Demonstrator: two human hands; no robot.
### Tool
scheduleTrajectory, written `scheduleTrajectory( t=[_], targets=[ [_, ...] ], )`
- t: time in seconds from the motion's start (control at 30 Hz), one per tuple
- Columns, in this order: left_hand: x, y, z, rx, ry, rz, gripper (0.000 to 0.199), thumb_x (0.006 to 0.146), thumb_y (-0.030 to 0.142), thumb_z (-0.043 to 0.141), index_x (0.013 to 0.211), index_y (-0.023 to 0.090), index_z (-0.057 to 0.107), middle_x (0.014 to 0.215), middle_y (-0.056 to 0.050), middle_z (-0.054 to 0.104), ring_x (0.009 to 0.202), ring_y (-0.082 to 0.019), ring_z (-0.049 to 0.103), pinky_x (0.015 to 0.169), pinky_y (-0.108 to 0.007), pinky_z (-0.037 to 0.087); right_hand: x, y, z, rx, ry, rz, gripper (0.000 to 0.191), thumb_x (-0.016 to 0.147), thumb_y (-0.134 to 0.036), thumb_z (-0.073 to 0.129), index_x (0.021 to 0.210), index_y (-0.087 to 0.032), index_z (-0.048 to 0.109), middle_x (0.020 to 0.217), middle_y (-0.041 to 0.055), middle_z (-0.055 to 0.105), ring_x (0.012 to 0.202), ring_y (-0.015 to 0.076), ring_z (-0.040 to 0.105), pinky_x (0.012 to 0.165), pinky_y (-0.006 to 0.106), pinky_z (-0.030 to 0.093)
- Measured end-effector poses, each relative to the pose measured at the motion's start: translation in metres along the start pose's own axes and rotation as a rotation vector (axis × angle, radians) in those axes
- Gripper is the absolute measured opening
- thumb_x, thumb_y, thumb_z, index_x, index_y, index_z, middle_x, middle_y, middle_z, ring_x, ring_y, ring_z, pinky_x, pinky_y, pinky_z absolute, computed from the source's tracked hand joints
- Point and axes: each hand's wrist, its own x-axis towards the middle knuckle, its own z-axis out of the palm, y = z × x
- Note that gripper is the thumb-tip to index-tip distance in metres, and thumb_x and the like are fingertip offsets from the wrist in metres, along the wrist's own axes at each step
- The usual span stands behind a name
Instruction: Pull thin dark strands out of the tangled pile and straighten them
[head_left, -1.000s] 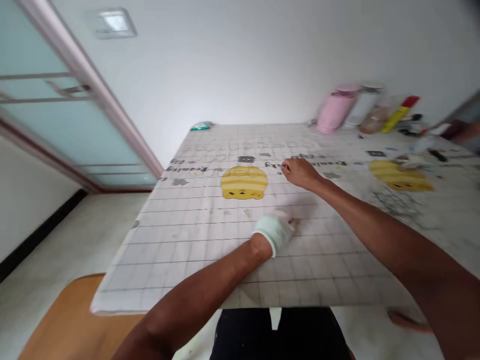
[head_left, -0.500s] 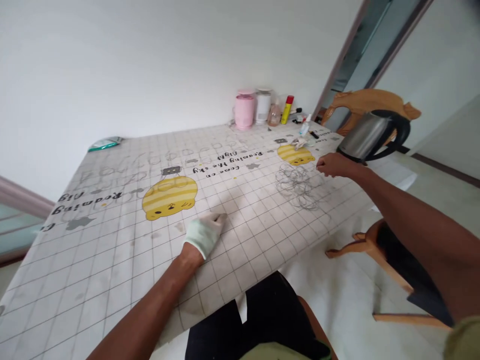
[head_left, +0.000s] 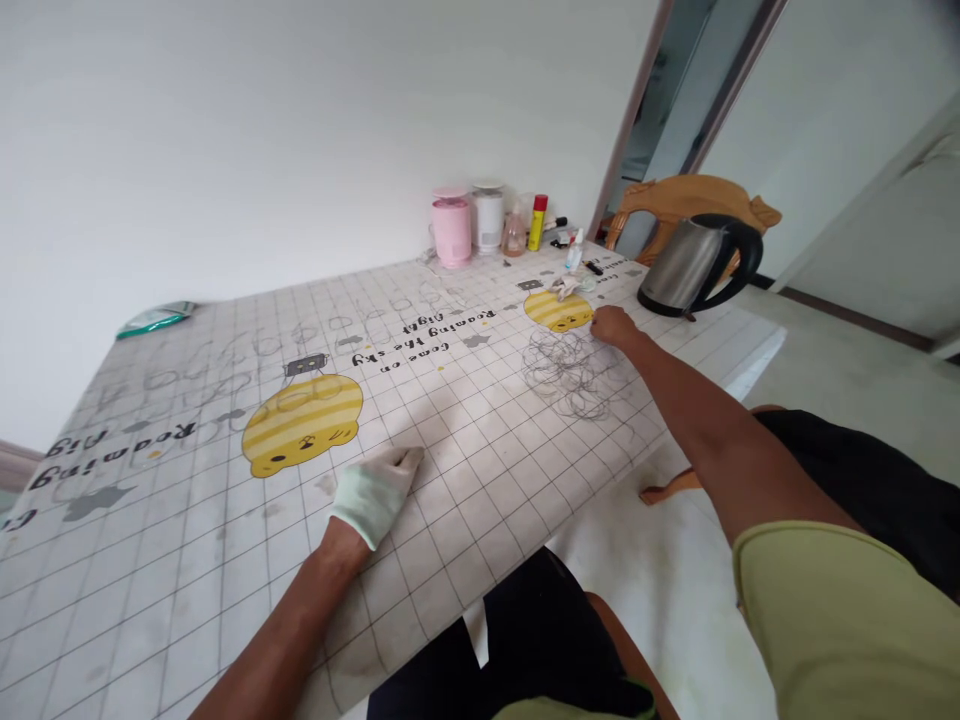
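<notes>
A white wall (head_left: 285, 130) rises behind the cloth (head_left: 465, 500), which is gridded and spreads across most of the view. A wooden chair (head_left: 694, 190) stands at its right end, and in front of that a steel kettle (head_left: 679, 265) sits on the cloth. A patch of dark loops (head_left: 570, 375) lies right of the cloth's middle; whether drawn or loose strands, I cannot tell. The left hand (head_left: 379, 490), in a pale glove, rests on the cloth near the larger yellow bear (head_left: 304, 422), fingers curled under. The right hand (head_left: 611, 328) is bare and fist-like, just beside the loops. I cannot tell whether either hand holds anything. A pink canister (head_left: 451, 232) and white canister (head_left: 487, 220) stand against the wall, and a yellow can (head_left: 537, 225) near them.
</notes>
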Motion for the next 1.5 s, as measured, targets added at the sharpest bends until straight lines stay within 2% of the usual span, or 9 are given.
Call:
scheduleTrajectory(
  t=[0.17,0.47,0.6,0.73,0.9,1.0,1.13,1.33,1.5],
  targets=[
    [-0.002,0.004,-0.003,-0.027,-0.012,-0.020,0.041,0.099,0.045,0.042,0.079,0.024,0.071,0.090,-0.004,0.076,0.086,-0.023,0.067,0.075,-0.031,0.042,0.004,0.000,0.002,-0.067,0.030,-0.034,0.035,0.094,-0.012,0.055,0.124,-0.011,0.072,0.129,0.0215,0.068,0.114,0.0327,0.062,0.090,0.037,0.048],
    [-0.001,0.003,0.000,-0.006,0.010,-0.011,0.040,0.099,0.045,0.043,0.081,0.025,0.074,0.091,-0.005,0.078,0.090,-0.026,0.068,0.079,-0.033,0.043,-0.010,0.029,-0.044,-0.156,0.199,-0.238,0.031,0.102,-0.018,0.043,0.121,-0.013,0.067,0.123,0.0207,0.066,0.106,0.0288,0.059,0.084,0.036,0.042],
    [-0.001,-0.002,0.002,-0.017,0.031,0.045,0.040,0.100,0.043,0.044,0.083,0.025,0.075,0.095,-0.005,0.080,0.093,-0.026,0.070,0.079,-0.033,0.046,-0.024,0.022,-0.062,-0.128,0.290,-0.286,0.026,0.098,-0.017,0.046,0.110,-0.013,0.069,0.115,0.0199,0.069,0.100,0.0286,0.060,0.083,0.036,0.042],
    [-0.005,-0.003,0.005,-0.114,0.100,0.081,0.033,0.099,0.038,0.048,0.098,0.027,0.079,0.106,-0.004,0.081,0.101,-0.027,0.072,0.085,-0.033,0.049,-0.055,-0.026,-0.069,0.096,0.477,-0.303,0.018,0.091,-0.019,0.054,0.102,-0.017,0.069,0.097,0.0153,0.074,0.088,0.0285,0.063,0.077,0.037,0.044],
    [-0.020,0.008,-0.002,-0.430,0.199,0.103,0.039,0.098,0.040,0.054,0.125,0.024,0.077,0.122,-0.004,0.079,0.121,-0.027,0.069,0.107,-0.033,0.048,-0.120,-0.133,-0.052,0.385,0.626,-0.524,0.012,0.092,-0.021,0.054,0.096,-0.021,0.066,0.079,0.0074,0.070,0.073,0.0235,0.062,0.068,0.034,0.043],
    [-0.027,0.014,-0.009,-0.647,0.165,0.105,0.045,0.094,0.038,0.059,0.133,0.021,0.073,0.115,-0.006,0.080,0.108,-0.026,0.074,0.100,-0.034,0.053,-0.158,-0.196,-0.036,0.466,0.647,-0.706,0.011,0.094,-0.019,0.052,0.093,-0.022,0.062,0.086,0.0078,0.070,0.076,0.0224,0.063,0.069,0.034,0.043],
    [-0.026,0.012,-0.015,-0.910,0.195,0.029,0.042,0.091,0.037,0.066,0.128,0.021,0.076,0.111,-0.007,0.080,0.084,-0.020,0.075,0.081,-0.030,0.057,-0.191,-0.258,-0.017,0.627,0.617,-0.814,0.012,0.097,-0.017,0.049,0.094,-0.022,0.060,0.083,0.0054,0.068,0.074,0.0204,0.062,0.068,0.033,0.043],
    [-0.012,-0.004,-0.012,-1.225,0.337,-0.003,0.033,0.094,0.034,0.062,0.117,0.017,0.078,0.099,-0.007,0.079,0.068,-0.012,0.067,0.066,-0.024,0.056,-0.213,-0.301,0.006,0.872,0.524,-0.811,0.011,0.100,-0.023,0.051,0.093,-0.024,0.061,0.078,0.0022,0.065,0.068,0.0184,0.059,0.068,0.033,0.046],
    [-0.006,-0.010,-0.012,-1.335,0.304,-0.039,0.026,0.093,0.028,0.063,0.108,0.012,0.077,0.086,-0.007,0.076,0.063,-0.011,0.064,0.061,-0.024,0.054,-0.228,-0.307,0.012,1.016,0.392,-0.739,0.010,0.100,-0.030,0.055,0.092,-0.028,0.061,0.079,0.0017,0.068,0.068,0.0206,0.063,0.067,0.036,0.049]
  ],
)
